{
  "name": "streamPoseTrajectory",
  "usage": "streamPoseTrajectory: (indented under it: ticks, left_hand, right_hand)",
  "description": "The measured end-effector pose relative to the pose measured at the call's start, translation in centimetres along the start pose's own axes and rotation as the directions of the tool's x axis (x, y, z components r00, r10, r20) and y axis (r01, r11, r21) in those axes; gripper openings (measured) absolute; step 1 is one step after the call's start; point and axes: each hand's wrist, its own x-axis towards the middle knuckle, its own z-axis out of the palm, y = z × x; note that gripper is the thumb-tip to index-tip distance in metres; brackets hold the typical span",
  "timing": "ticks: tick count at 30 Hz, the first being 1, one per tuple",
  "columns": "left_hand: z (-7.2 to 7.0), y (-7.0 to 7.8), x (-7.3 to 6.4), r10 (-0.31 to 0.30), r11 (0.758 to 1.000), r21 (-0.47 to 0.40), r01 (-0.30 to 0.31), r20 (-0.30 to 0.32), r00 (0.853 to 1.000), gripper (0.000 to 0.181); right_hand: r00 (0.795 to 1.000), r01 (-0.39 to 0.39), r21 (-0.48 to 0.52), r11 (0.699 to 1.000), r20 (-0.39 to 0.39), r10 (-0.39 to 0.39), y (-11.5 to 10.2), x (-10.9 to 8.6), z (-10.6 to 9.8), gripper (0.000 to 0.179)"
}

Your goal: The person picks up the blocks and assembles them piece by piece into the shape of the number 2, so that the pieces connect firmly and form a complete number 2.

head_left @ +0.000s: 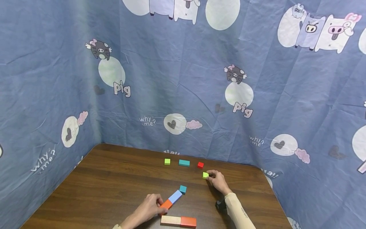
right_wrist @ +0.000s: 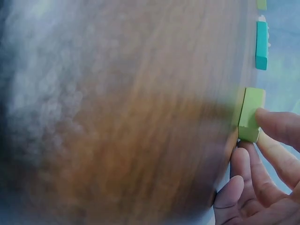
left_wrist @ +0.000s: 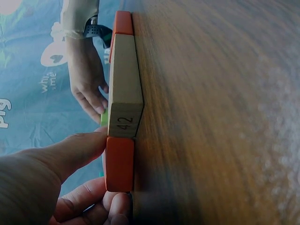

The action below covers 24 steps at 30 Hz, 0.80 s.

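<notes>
My left hand (head_left: 149,205) pinches the near end of an orange block (head_left: 166,205), thumb and fingers on either side in the left wrist view. A light blue block (head_left: 175,197) continues the slanted line from it, with a teal cube (head_left: 183,189) at the far end. Farther right, my right hand (head_left: 218,181) grips a lime green block (right_wrist: 253,108) between thumb and fingers, close against the table. Nearest the front lie a bare wood block (left_wrist: 126,79), marked 42, and a red-orange block (head_left: 188,222), end to end.
Along the back of the brown wooden table (head_left: 114,178) stand a second lime green block (head_left: 167,161), a teal bar (head_left: 184,163) and a red cube (head_left: 200,165). A blue printed cloth (head_left: 183,95) hangs behind the table and along its sides.
</notes>
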Motion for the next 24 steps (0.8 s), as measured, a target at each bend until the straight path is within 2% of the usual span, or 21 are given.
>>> streamPoseTrajectory:
  ticks: [11,24]
  left_hand:
    - [-0.05,-0.05,-0.01,0.013,1.0,-0.011,-0.013,0.009,1.0,0.029]
    - [0.08,-0.22,0.0,0.015,1.0,-0.009,-0.015,-0.001,1.0,0.03]
  right_hand:
    - [1.0,0.01,-0.014,1.0,0.026,-0.009,-0.09,0.01,-0.07,0.032]
    - [0.998,0.03,0.058,0.998,0.059,-0.033,-0.3,-0.19,0.46,0.03]
